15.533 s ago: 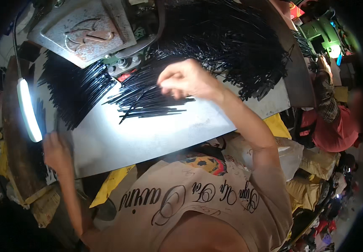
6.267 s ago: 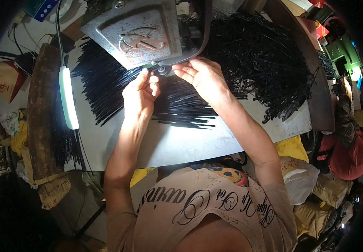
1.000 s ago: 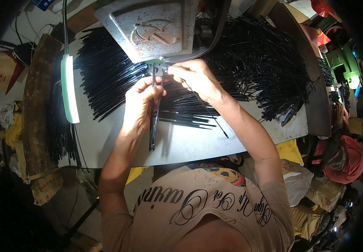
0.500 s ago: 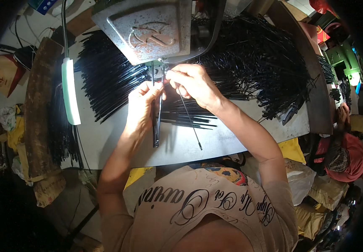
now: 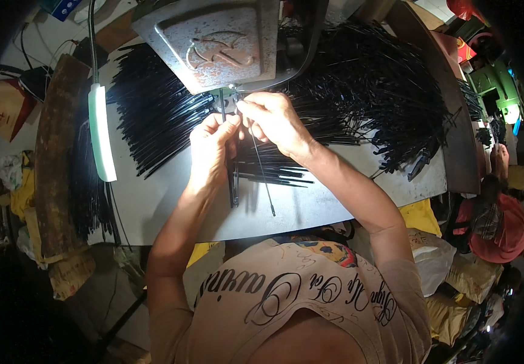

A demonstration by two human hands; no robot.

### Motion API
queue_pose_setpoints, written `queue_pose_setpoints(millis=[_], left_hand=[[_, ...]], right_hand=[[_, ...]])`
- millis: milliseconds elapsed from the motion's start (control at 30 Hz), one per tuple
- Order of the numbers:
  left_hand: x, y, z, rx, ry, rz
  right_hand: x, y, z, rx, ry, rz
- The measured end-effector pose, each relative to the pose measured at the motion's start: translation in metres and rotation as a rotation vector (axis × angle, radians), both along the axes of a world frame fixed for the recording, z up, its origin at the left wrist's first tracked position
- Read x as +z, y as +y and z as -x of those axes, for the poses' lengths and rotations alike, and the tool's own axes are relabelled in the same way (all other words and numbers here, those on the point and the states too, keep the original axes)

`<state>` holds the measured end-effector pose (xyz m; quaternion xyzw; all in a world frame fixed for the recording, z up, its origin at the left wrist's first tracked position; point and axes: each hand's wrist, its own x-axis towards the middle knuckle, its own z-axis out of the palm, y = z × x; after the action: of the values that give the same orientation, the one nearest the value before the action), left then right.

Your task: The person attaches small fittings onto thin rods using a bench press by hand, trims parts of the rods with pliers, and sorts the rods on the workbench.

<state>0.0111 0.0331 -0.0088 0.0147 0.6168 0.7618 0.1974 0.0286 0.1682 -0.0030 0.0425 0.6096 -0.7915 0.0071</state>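
My left hand [image 5: 210, 142] is closed round narrow black metal ribs [image 5: 235, 191], whose lower ends hang below my fingers. To its right, my right hand [image 5: 280, 121] pinches a thin black rod [image 5: 263, 176] near its top. The rod slants down to a small knobbed end above the table's near edge. Both hands are close together, just under the head of a worn grey metal machine [image 5: 213, 51] with a raised umbrella shape on its front. The upper ends of the ribs meet at a bright spot beneath the machine; how they join there is too small to tell.
Large heaps of black ribs [image 5: 159, 115] and a tangled pile [image 5: 389, 91] cover the far part of the pale table [image 5: 310, 209]. A lit lamp [image 5: 102, 133] hangs at the left. Bags [image 5: 432, 261] stand at the right, near another person in red [image 5: 501, 230].
The ribs in my left hand have swung slightly right and up at their lower ends. The thin rod's knobbed end has shifted left, and my right hand has moved slightly left.
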Motion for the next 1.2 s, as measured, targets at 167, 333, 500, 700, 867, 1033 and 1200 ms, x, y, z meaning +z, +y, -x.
queue_pose_setpoints(millis=[167,333,500,700,867,1033,1200], left_hand=[[0.001,0.003,-0.001,0.030,-0.036,0.002],[0.002,0.001,0.000,0.051,-0.041,-0.035],[0.008,0.006,0.006,0.019,-0.086,-0.011],[0.012,-0.001,0.011,0.036,-0.058,0.024],[0.017,0.003,0.011,-0.003,-0.005,0.125],[0.016,-0.012,0.018,-0.015,-0.005,0.135],[0.028,-0.050,0.023,0.020,0.110,0.243]], right_hand=[[0.000,-0.001,0.000,-0.010,0.006,-0.011],[-0.001,-0.004,0.000,0.002,-0.006,0.027],[0.000,-0.001,0.000,-0.028,-0.019,0.050],[-0.005,-0.009,0.006,-0.039,-0.055,0.038],[0.001,0.004,-0.002,0.034,-0.105,-0.051],[0.026,0.061,-0.022,0.084,0.166,-1.019],[0.034,0.121,-0.054,0.162,0.030,-1.707]])
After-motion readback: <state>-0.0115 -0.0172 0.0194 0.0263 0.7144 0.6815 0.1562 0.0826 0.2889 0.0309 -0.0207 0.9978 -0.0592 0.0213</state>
